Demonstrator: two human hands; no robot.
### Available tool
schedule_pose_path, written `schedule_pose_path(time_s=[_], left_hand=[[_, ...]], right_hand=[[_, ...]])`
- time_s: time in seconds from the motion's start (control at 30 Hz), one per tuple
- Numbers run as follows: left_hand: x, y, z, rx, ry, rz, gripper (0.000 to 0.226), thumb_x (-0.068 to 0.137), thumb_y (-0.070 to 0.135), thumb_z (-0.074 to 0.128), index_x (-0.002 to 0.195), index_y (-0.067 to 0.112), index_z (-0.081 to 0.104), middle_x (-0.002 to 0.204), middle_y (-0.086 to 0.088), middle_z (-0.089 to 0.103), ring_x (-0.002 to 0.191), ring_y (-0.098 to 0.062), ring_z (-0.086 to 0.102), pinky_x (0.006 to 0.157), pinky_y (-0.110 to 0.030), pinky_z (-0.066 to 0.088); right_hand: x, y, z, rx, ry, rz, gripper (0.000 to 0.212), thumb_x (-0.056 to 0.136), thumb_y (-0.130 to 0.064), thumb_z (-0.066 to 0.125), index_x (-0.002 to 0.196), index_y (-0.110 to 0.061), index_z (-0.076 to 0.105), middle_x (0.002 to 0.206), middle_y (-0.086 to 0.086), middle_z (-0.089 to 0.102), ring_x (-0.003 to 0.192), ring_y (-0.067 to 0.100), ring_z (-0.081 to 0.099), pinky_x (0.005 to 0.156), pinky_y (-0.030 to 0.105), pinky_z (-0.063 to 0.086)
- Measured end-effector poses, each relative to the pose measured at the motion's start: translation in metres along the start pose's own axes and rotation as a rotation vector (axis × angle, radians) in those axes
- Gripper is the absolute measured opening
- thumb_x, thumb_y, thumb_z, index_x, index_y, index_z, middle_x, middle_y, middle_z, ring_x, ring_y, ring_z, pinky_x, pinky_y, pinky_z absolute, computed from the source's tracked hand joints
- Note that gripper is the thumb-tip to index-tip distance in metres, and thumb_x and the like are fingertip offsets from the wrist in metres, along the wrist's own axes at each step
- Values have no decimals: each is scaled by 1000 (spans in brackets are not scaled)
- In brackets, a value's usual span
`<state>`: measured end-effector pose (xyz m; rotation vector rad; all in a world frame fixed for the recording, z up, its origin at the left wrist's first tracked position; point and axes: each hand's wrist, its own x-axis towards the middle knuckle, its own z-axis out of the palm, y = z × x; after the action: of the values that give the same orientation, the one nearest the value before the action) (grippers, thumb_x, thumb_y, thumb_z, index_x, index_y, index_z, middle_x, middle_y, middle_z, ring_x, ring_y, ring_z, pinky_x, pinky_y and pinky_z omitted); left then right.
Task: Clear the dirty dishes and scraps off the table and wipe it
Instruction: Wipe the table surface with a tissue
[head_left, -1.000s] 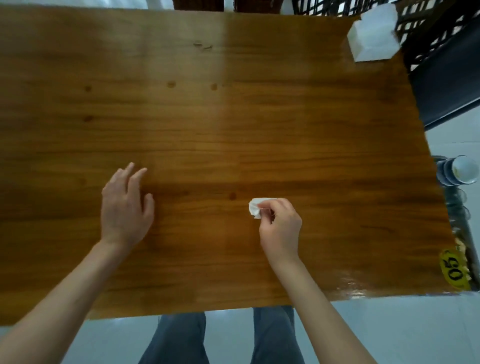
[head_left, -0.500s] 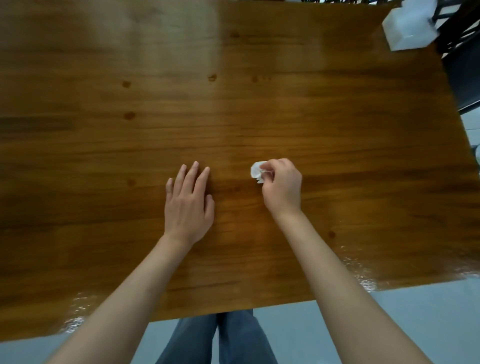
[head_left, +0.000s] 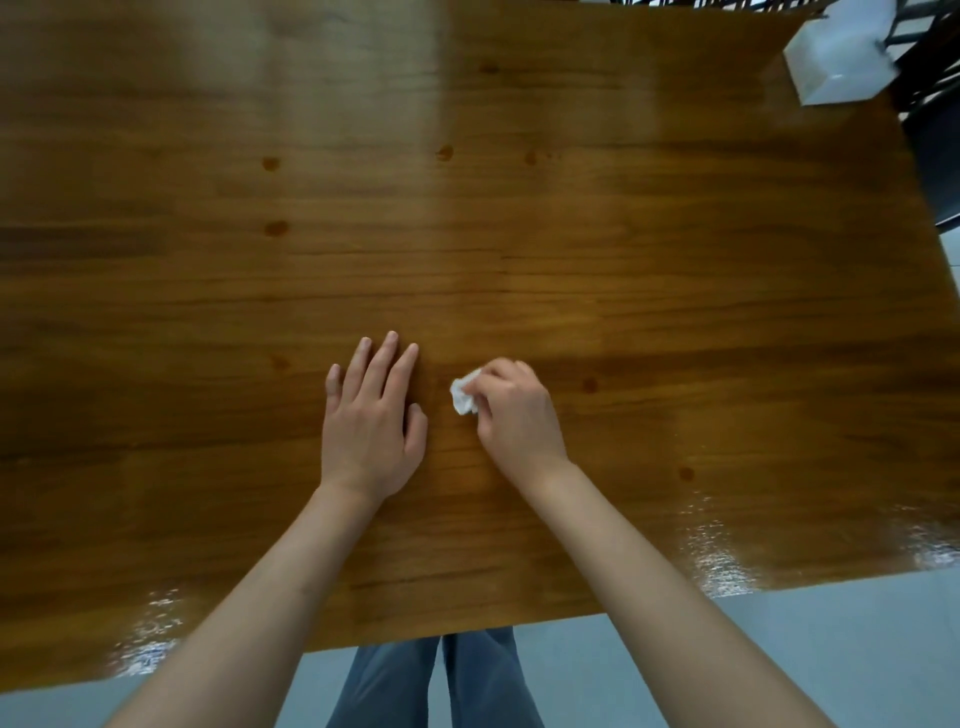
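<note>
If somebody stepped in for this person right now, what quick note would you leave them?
Right hand: pinching a crumpled white tissue against the wooden table, near the front middle.
Left hand: flat on the table just beside it, fingers straight, holding nothing.
Done: no dishes or scraps show on the table; wet shine along the near edge suggests wiping there.
Left: dark spots show on the wood; they may be stains or knots, so wipe across them. A white tissue box sits at the far right corner.
</note>
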<state>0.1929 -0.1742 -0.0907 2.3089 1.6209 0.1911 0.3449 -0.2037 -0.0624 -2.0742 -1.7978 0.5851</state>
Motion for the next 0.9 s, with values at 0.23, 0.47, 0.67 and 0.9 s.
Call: schedule_pose_path(time_s=[0.23, 0.47, 0.67, 0.9], left_hand=[[2, -1, 1, 10, 3, 4, 55, 88, 33, 37, 141, 19, 39, 149, -7, 36, 141, -28, 25, 113, -45, 11], [1, -2, 4, 7, 23, 12, 54, 88, 34, 38, 140, 18, 40, 149, -8, 37, 140, -29, 25, 113, -48, 15], [1, -5, 6, 21, 14, 11, 54, 89, 34, 37, 141, 20, 38, 150, -6, 35, 141, -28, 23, 113, -46, 12], [1, -4, 6, 14, 18, 11, 54, 90, 34, 36, 142, 20, 37, 151, -5, 33, 142, -27, 21, 114, -45, 11]], right_hand=[[25, 8, -4, -14, 135, 176, 21, 89, 1, 53, 100, -4, 70, 101, 9, 66, 96, 20, 56, 78, 21, 42], [-21, 10, -8, -57, 54, 87, 21, 79, 10, 56, 91, 0, 70, 91, 13, 65, 87, 27, 58, 70, 29, 47], [7, 12, -9, -68, 127, 276, 24, 86, 4, 50, 99, -3, 68, 100, 10, 64, 97, 22, 55, 79, 24, 41], [-24, 52, -26, -39, 208, 412, 26, 82, 7, 51, 98, -2, 69, 98, 16, 63, 95, 30, 57, 77, 28, 41]])
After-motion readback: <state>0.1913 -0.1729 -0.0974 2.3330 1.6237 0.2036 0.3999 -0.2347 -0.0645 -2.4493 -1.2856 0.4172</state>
